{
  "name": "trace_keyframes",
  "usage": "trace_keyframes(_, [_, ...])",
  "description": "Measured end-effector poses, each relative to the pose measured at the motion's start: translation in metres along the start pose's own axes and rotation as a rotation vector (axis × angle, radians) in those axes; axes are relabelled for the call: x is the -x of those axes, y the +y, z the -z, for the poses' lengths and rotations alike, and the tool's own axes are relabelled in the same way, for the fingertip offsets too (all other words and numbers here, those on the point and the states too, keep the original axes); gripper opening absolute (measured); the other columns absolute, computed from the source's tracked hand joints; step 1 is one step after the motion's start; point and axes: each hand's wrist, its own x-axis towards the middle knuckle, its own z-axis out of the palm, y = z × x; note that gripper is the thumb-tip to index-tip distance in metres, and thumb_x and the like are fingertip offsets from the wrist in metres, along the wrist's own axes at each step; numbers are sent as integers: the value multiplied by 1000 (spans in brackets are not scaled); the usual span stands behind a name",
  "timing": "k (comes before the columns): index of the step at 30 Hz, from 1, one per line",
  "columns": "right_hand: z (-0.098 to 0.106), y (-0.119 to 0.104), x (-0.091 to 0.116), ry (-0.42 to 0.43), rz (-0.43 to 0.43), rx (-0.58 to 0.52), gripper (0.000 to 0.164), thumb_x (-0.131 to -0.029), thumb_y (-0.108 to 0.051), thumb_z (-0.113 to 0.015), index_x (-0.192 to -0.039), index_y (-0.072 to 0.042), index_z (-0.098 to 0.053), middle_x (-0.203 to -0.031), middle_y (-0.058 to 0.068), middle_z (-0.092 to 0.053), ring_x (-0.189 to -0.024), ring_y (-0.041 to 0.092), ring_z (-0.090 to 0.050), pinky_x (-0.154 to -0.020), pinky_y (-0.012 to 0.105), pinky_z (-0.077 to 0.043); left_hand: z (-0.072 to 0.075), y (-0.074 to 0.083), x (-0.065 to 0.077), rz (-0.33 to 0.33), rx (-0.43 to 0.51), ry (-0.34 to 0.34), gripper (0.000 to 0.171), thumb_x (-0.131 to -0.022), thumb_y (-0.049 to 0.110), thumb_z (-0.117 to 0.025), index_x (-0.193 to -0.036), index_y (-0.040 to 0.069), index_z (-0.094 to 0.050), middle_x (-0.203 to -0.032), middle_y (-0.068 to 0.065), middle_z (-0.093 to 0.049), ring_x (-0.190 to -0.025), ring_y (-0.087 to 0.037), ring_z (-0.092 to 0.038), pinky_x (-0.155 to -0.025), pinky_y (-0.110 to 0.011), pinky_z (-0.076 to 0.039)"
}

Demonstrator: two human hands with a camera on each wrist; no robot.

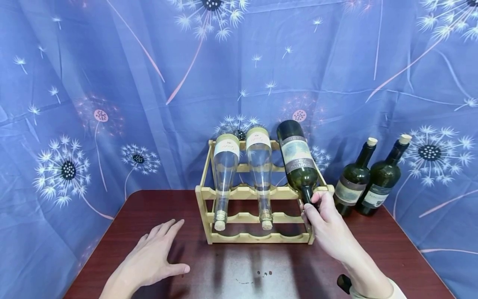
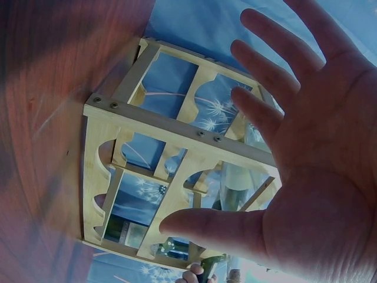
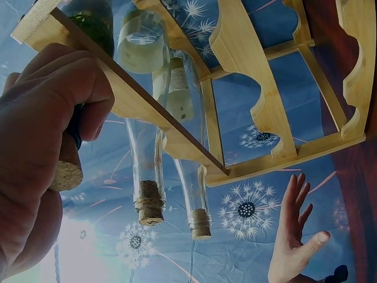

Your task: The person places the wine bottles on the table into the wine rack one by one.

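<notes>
My right hand (image 1: 326, 224) grips the neck of a dark green wine bottle (image 1: 297, 155), which lies neck-forward across the top right of a wooden wine rack (image 1: 242, 193). In the right wrist view a cork (image 3: 69, 168) pokes out from under those fingers. Two clear bottles, a left one (image 1: 226, 166) and a middle one (image 1: 259, 162), lie on the same top tier, corked necks pointing toward me. My left hand (image 1: 153, 251) is held over the table left of the rack, fingers spread, holding nothing.
Two corked dark bottles, a nearer one (image 1: 351, 182) and a farther one (image 1: 382, 178), stand upright right of the rack. A blue dandelion-print cloth (image 1: 149, 83) hangs behind the dark red table (image 1: 164, 203). A small black object (image 1: 344, 283) is beside my right wrist.
</notes>
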Motion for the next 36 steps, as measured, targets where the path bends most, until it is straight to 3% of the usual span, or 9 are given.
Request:
trace_keyframes(8, [0, -3, 0, 5, -25, 10, 12, -102, -8, -39, -103, -3, -29, -99, 18, -52, -79, 29, -58, -63, 25, -50, 0, 0, 0, 1, 2, 0, 109, -60, 76, -69, -149, 22, -35, -146, -9, -40, -130, -33, -39, -93, -65, -35])
trace_keyframes(21, [0, -9, -4, 1, -45, -49, 13, -102, -7, -39, -104, -2, -28, -97, 18, -50, -73, 24, -55, -62, 27, -49, -2, 0, 0, -5, 4, 9, 109, -60, 76, -69, -149, 22, -34, -146, -9, -40, -130, -33, -39, -93, -65, -35])
trace_keyframes(29, [1, -13, -8, -10, -100, -58, 13, -101, -6, -38, -105, -2, -27, -94, 16, -51, -73, 24, -55, -63, 27, -49, -6, -2, -1, -12, 9, 28, 109, -60, 71, -73, -149, 22, -35, -147, -9, -40, -131, -35, -38, -93, -67, -34])
trace_keyframes(36, [2, -13, -10, -16, -122, -109, 14, -101, -7, -36, -105, -3, -24, -94, 16, -50, -71, 22, -53, -62, 26, -48, -7, -3, -3, -7, -1, 21, 110, -60, 76, -69, -149, 23, -34, -147, -9, -39, -131, -34, -38, -93, -67, -34])
